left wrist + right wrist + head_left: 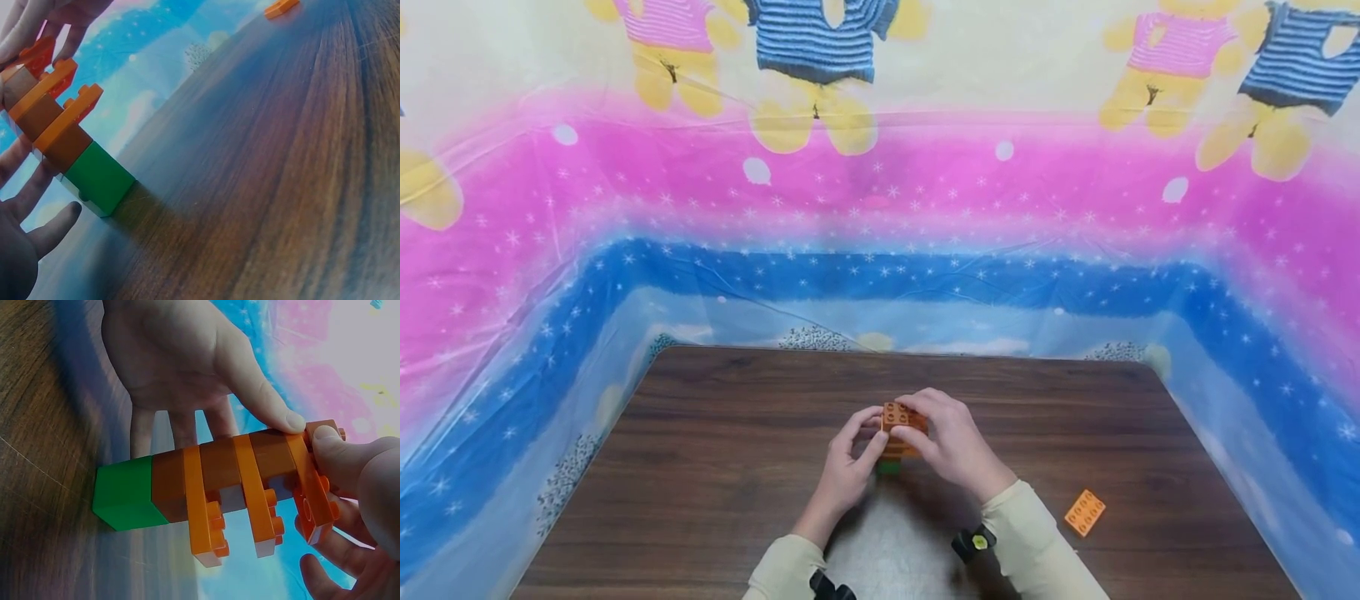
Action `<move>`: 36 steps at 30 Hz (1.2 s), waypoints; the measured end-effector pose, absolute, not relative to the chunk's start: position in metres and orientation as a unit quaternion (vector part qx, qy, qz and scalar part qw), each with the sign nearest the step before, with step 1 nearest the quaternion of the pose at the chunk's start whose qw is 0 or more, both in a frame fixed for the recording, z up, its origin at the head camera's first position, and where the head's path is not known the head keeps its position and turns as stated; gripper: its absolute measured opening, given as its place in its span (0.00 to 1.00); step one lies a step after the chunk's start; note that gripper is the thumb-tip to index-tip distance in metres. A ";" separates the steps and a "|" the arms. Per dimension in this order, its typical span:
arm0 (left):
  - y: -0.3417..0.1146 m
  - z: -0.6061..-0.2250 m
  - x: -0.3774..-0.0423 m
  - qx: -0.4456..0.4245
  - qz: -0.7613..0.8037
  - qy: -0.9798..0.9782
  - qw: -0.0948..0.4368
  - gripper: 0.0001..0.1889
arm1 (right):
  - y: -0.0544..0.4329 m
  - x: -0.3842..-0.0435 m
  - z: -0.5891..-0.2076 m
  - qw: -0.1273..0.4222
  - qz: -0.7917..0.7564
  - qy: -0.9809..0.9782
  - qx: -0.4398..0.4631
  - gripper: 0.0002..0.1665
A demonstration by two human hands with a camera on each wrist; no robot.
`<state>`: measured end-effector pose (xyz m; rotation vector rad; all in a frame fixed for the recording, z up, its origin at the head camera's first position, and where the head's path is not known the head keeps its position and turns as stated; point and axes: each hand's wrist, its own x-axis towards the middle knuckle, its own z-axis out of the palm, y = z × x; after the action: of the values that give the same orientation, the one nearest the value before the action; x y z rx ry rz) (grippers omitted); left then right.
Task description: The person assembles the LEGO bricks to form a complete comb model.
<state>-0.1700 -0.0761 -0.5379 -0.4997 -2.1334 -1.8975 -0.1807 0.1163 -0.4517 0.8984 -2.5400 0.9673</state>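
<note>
A tower of toy building bricks stands upright on the table between both hands. Its base is a green brick [125, 494], also showing in the left wrist view. Above that, brown bricks [167, 487] alternate with thin orange bricks [199, 506] that jut out to one side, studs upward. My left hand [846, 467] holds the tower near its upper part, thumb on one side and fingers partly hidden behind it. With thumb and fingers, my right hand [958, 442] pinches the brown top brick [330, 424] at the tower's upper end.
A loose orange brick [1085, 512] lies studs up on the brown wooden table [715, 467], to the right of the right forearm. A patterned cloth [880, 275] hangs behind the table and along its sides. Black wrist straps [973, 543] sit at the sleeves.
</note>
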 end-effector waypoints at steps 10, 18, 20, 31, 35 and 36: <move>-0.075 -0.539 -0.171 -0.172 -0.654 -0.727 0.121 0.17 | 0.116 -0.182 -0.448 0.130 0.333 -0.878 0.319 0.20; -0.075 -0.540 -0.170 -0.173 -0.654 -0.727 0.122 0.17 | 0.116 -0.183 -0.449 0.132 0.327 -0.880 0.320 0.19; -0.075 -0.540 -0.170 -0.174 -0.654 -0.726 0.123 0.18 | 0.116 -0.183 -0.450 0.131 0.331 -0.878 0.320 0.19; -0.077 -0.537 -0.169 -0.189 -0.656 -0.722 0.111 0.20 | 0.114 -0.180 -0.456 0.146 0.337 -0.879 0.303 0.20; -0.078 -0.531 -0.170 -0.203 -0.660 -0.715 0.113 0.22 | 0.114 -0.180 -0.457 0.151 0.343 -0.876 0.305 0.21; -0.077 -0.529 -0.170 -0.205 -0.661 -0.713 0.115 0.22 | 0.114 -0.181 -0.457 0.152 0.343 -0.875 0.306 0.22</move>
<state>-0.1702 -0.0774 -0.5292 -0.6019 -2.0887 -1.9369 -0.1806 0.1139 -0.4569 0.8784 -2.5098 0.9853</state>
